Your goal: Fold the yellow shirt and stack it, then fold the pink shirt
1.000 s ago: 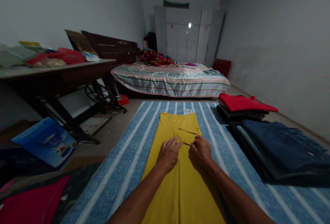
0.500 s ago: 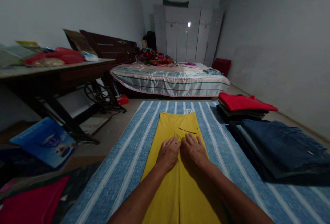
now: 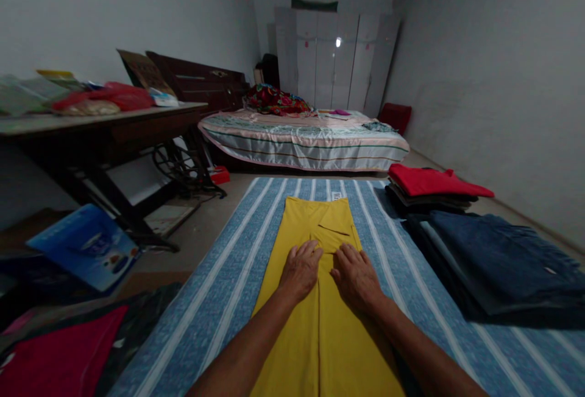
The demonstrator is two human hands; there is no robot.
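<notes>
Fingers (image 3: 307, 247) of my L hand (image 3: 299, 270) & R hand (image 3: 357, 272) lie flat-ish, gripping nothing, atop the yellow trousers (image 3: 284, 232), so neither's nearer. Long axis runs straight away: waist end (image 3: 311, 207) beyond the fingers, legs (image 3: 295, 354) back twd me, on striped cloth (image 3: 237, 254).

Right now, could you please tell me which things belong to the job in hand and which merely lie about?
In hand:
yellow garment, under both hands
striped cloth beneath
denim pile, probably
red-topped pile, probably

Lying about:
blue package
red bag
floral blanket
</notes>
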